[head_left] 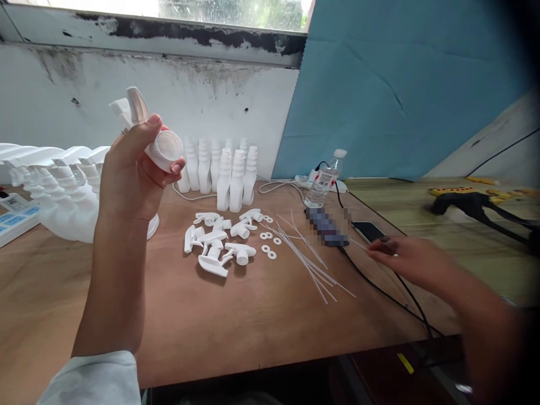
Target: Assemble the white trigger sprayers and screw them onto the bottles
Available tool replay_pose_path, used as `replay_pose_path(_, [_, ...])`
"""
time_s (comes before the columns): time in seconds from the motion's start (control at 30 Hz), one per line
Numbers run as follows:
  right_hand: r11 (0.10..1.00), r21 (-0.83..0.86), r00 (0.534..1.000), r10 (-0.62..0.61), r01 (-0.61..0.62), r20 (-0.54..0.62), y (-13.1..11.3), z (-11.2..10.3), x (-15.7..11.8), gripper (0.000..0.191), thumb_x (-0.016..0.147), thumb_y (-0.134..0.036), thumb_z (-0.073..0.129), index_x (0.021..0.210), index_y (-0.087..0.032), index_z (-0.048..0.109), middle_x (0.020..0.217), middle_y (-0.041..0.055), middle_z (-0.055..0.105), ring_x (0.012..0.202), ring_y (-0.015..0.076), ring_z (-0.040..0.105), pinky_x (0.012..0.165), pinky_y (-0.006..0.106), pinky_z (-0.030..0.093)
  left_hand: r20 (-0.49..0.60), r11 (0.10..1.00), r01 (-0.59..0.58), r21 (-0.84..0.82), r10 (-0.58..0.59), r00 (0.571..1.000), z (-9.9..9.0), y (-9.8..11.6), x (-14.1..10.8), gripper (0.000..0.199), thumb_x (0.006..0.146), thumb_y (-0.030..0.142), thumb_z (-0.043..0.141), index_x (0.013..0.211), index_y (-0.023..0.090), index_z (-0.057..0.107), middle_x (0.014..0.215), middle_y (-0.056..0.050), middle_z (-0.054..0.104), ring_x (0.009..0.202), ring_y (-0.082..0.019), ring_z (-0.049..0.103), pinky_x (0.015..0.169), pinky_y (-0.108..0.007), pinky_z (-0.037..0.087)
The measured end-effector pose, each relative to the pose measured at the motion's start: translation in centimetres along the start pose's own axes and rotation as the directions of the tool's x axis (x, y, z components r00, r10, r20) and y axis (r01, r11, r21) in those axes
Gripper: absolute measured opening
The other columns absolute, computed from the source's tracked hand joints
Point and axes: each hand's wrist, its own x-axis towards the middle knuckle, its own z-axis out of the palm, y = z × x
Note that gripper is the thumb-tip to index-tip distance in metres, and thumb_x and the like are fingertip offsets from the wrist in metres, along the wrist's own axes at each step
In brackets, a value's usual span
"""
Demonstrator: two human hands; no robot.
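My left hand [141, 169], raised at the left, is wrapped round a white spray head [167, 147] whose round collar faces me. My right hand [390, 250] is at the right with fingers pinched on a thin translucent tube [359, 244]. Several more tubes [310, 264] lie crossed on the table. Left of them rest several small white washers [277, 241] and a group of loose white spray heads [214, 264]. Several white bottles [238, 177] stand upright behind the spray heads.
A water bottle [324, 183] stands at the back beside a power strip [340, 185]. A phone [368, 231] and a dark pixelated item [324, 226] lie near my right hand, with black cables toward the front edge. White ribbed pieces [67, 185] and a white-blue box [19, 218] are at the left.
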Motion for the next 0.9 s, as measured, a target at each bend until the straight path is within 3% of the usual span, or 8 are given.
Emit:
replay_pose_path(0.13, [0.995, 0.038, 0.992, -0.091, 0.087, 0.091, -3.5, 3.9, 2.7, 0.015, 0.08, -0.025, 0.059, 0.068, -0.02, 0.066, 0.086, 0.0146, 0.074, 0.086, 0.0291, 0.068, 0.07, 0.032, 0.045, 0.01, 1.0, 0.0, -0.019, 0.0, 1.0, 0.0, 0.3, -0.1, 0.026, 0.077, 0.038, 0.069, 0.073, 0.017, 0.056, 0.068, -0.002, 0.049, 0.047, -0.013, 0.05, 0.039, -0.025, 0.027])
replay_pose_path(0.27, [0.995, 0.038, 0.988, -0.093, 0.089, 0.123, -4.5, 7.4, 4.9, 0.021, 0.083, -0.033, 0.059, 0.075, -0.016, 0.068, 0.082, 0.0126, 0.073, 0.078, 0.0245, 0.068, 0.06, 0.027, 0.04, -0.017, 0.999, -0.001, -0.034, 0.0, 1.0, -0.2, 0.7, -0.1, 0.023, 0.076, 0.036, 0.068, 0.072, 0.017, 0.056, 0.065, -0.001, 0.048, 0.046, -0.012, 0.05, 0.039, -0.025, 0.028])
replay_pose_path(0.4, [0.98, -0.07, 0.981, -0.182, 0.187, 0.071, -5.8, 8.5, 5.4, 0.047, 0.082, -0.06, 0.055, 0.083, -0.015, 0.069, 0.093, 0.0158, 0.071, 0.084, 0.0273, 0.067, 0.06, 0.028, 0.038, -0.019, 0.999, -0.007, -0.044, 0.006, 1.0, -0.2, 1.0, -0.2, 0.024, 0.076, 0.037, 0.069, 0.072, 0.017, 0.056, 0.064, 0.0, 0.048, 0.046, -0.013, 0.051, 0.039, -0.024, 0.028])
replay_pose_path(0.5, [0.961, -0.138, 0.967, -0.222, 0.239, 0.125, -7.3, 8.7, 5.4, 0.062, 0.074, -0.072, 0.057, 0.093, -0.015, 0.07, 0.107, 0.018, 0.068, 0.092, 0.0306, 0.067, 0.063, 0.029, 0.04, -0.008, 0.999, -0.017, -0.046, 0.017, 1.0, -0.1, 1.0, -0.3, 0.027, 0.073, 0.038, 0.072, 0.072, 0.016, 0.056, 0.065, 0.0, 0.048, 0.046, -0.013, 0.051, 0.039, -0.024, 0.027])
replay_pose_path(0.6, [0.942, -0.177, 0.951, -0.255, 0.285, 0.175, -8.0, 9.0, 5.9, 0.056, 0.079, -0.064, 0.057, 0.101, -0.014, 0.069, 0.107, 0.0183, 0.069, 0.096, 0.0316, 0.066, 0.066, 0.03, 0.04, 0.011, 0.999, -0.019, -0.039, 0.019, 1.0, 0.0, 1.0, -0.3, 0.029, 0.073, 0.039, 0.073, 0.073, 0.016, 0.056, 0.065, 0.0, 0.048, 0.046, -0.012, 0.051, 0.04, -0.024, 0.029])
replay_pose_path(0.77, [0.944, -0.193, 0.955, -0.235, 0.269, 0.18, -7.0, 9.6, 7.0, 0.03, 0.086, -0.037, 0.053, 0.094, -0.015, 0.071, 0.095, 0.0154, 0.072, 0.093, 0.029, 0.068, 0.065, 0.029, 0.039, 0.031, 0.998, -0.03, -0.052, 0.032, 0.999, -0.1, 0.9, -0.4, 0.026, 0.078, 0.037, 0.069, 0.074, 0.015, 0.055, 0.065, 0.0, 0.047, 0.048, -0.013, 0.053, 0.04, -0.023, 0.031])
replay_pose_path(0.9, [0.956, -0.197, 0.971, -0.194, 0.219, 0.141, -6.4, 10.0, 7.3, 0.029, 0.088, -0.031, 0.05, 0.091, -0.013, 0.072, 0.096, 0.0174, 0.073, 0.095, 0.0296, 0.068, 0.064, 0.029, 0.038, 0.017, 0.999, -0.016, -0.048, 0.016, 1.0, 0.1, 0.7, -0.4, 0.026, 0.079, 0.036, 0.068, 0.074, 0.014, 0.056, 0.066, -0.001, 0.047, 0.049, -0.012, 0.053, 0.04, -0.022, 0.031])
